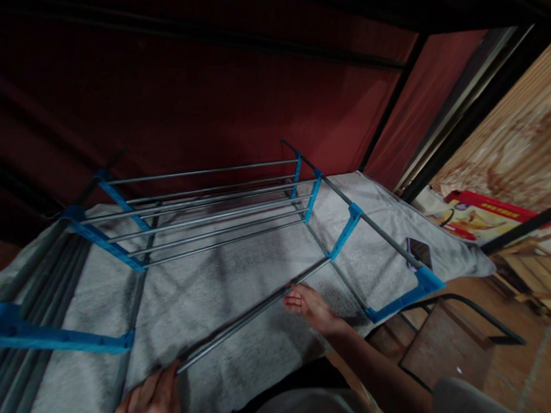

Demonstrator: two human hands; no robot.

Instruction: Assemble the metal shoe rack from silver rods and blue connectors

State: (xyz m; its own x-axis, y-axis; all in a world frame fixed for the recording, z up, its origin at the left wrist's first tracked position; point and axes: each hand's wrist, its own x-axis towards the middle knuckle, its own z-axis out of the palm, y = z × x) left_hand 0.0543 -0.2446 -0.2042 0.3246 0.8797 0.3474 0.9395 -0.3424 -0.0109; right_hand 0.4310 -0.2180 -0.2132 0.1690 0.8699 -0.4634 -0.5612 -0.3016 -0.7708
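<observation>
A thin grey metal tube point(236, 325) slants across the light cloth, its far end meeting a blue plastic bracket point(346, 232) on the right side of a rack frame. Near its close end, my left hand point(148, 404) is wrapped around the tube, and a short stub sticks out past the fingers. My right hand point(308, 305) has curled fingers at the tube's middle, with the fingertips on it. Behind, several grey crossbars point(214, 216) join the left and right blue brackets. Another blue bracket point(53, 335) sits at the near left.
Several loose grey tubes point(40, 292) lie at the left. A phone point(418, 253) rests on the cloth point(205, 287) at the right. Beyond are a red and yellow box point(483, 214), a dark-framed chair point(448, 339), and a red wall panel point(202, 104) at the back.
</observation>
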